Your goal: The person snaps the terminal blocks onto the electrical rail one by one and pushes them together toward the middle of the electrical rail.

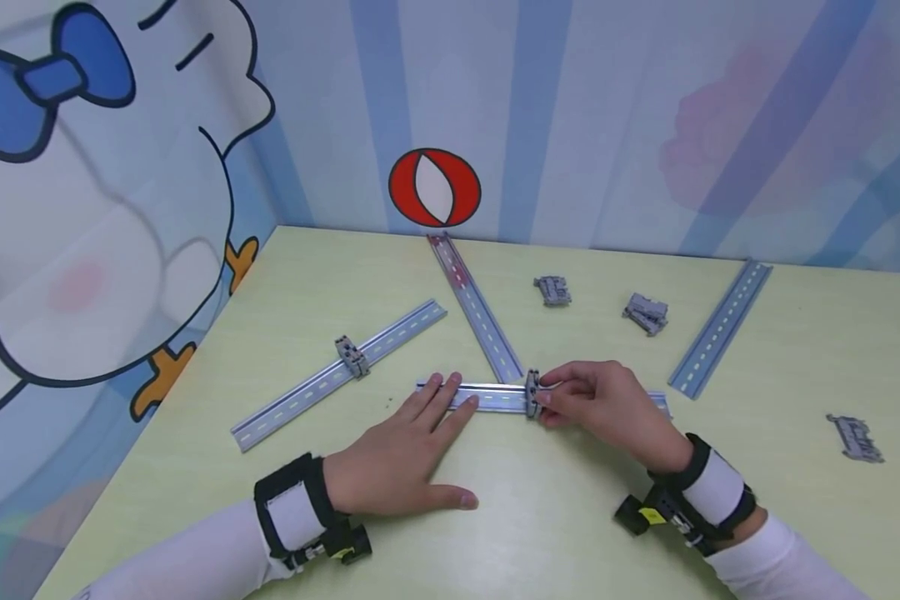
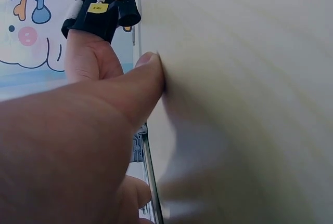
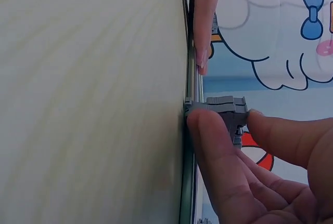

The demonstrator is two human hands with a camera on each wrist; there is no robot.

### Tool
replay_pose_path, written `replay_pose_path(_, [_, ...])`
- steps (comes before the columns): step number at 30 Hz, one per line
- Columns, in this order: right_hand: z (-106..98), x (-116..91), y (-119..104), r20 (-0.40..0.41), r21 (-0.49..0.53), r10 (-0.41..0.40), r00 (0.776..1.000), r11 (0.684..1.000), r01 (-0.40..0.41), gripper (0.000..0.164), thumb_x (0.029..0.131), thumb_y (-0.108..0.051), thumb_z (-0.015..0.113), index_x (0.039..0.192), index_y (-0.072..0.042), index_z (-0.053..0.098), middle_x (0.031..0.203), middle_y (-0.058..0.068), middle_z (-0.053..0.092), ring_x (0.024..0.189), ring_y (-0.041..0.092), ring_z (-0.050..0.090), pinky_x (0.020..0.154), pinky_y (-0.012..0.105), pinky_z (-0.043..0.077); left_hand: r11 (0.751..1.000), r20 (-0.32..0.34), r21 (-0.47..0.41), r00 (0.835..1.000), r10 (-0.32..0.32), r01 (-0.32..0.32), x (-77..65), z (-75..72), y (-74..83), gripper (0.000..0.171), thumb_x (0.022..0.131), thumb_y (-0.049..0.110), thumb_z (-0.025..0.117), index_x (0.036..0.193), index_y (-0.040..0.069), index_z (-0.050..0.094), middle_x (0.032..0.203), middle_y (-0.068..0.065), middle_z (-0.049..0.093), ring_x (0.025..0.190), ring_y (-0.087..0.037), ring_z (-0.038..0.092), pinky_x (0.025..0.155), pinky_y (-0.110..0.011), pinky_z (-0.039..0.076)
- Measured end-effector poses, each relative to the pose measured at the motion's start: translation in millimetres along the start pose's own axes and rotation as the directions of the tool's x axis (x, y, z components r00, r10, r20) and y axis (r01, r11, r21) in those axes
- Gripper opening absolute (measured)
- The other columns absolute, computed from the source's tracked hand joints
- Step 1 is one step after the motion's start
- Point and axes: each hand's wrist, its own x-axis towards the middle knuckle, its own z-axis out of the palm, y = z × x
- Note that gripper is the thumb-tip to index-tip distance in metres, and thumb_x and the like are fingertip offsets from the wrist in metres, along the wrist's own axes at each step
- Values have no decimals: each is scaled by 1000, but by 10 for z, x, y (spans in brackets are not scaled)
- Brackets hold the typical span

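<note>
A slotted metal DIN rail [image 1: 501,398] lies crosswise in front of the person. The left hand [image 1: 408,454] lies flat with its fingers spread, and its fingertips rest on the rail's left part. Near the rail's middle, the right hand [image 1: 607,408] pinches a grey terminal block [image 1: 532,394] between thumb and fingers. In the right wrist view this block [image 3: 226,104] stands out from the rail [image 3: 191,83], its lower end right at the rail and partly hidden by a finger. The left thumb [image 2: 148,70] shows large in the left wrist view, close over the table.
Another DIN rail [image 1: 315,392] at left carries a grey terminal block [image 1: 352,357]. More rails lie behind [image 1: 480,312] and at right [image 1: 720,329]. Loose grey blocks sit at the back [image 1: 552,290], back right [image 1: 647,313] and right [image 1: 857,438]. A printed wall panel [image 1: 465,100] borders the table's back.
</note>
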Motion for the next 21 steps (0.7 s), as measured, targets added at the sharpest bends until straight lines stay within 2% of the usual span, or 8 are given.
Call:
replay_pose_path(6, [-31, -8, -70, 8, -113, -47, 999, 992, 47, 27, 96, -19, 63, 115, 1, 66, 93, 12, 74, 83, 24, 73, 74, 32, 59, 1000, -8, 4, 1000, -7, 7, -9, -8, -4, 105, 83, 80, 43, 158, 17, 6, 163, -11, -9, 150, -31, -8, 120, -43, 14])
replay_pose_path(12, [-211, -162, -195, -14, -315, -128, 992, 942, 117, 32, 95, -26, 64, 116, -2, 66, 92, 5, 74, 82, 19, 72, 72, 30, 58, 1000, 2, -17, 1000, -1, 1, -25, 16, 10, 104, 84, 79, 43, 158, 18, 6, 164, -11, -9, 150, -30, -8, 120, -43, 14])
replay_pose_path(16, [-380, -330, -352, -55, -455, -194, 980, 878, 148, 26, 95, -27, 65, 114, -8, 69, 95, 2, 74, 83, 15, 71, 70, 27, 57, 1000, 5, -19, 1000, 10, -10, -24, 24, 18, 103, 84, 79, 43, 158, 18, 6, 163, -11, -8, 149, -30, -8, 120, -43, 13])
replay_pose_path(19, [-523, -442, -497, -94, -567, -255, 962, 809, 159, 22, 95, -26, 65, 112, -12, 70, 97, -1, 74, 86, 12, 70, 71, 25, 57, 1000, -3, -6, 1000, 7, -7, -14, 16, 7, 103, 84, 79, 43, 158, 18, 6, 163, -11, -8, 150, -30, -8, 120, -43, 13])
replay_pose_path(21, [-626, -521, -571, -120, -643, -303, 945, 749, 159, 21, 94, -25, 67, 111, -13, 71, 97, -2, 74, 85, 12, 70, 70, 25, 57, 1000, -7, 1, 1000, 6, -6, -8, 10, -3, 103, 84, 80, 42, 158, 18, 6, 163, -11, -8, 150, -30, -8, 120, -43, 14])
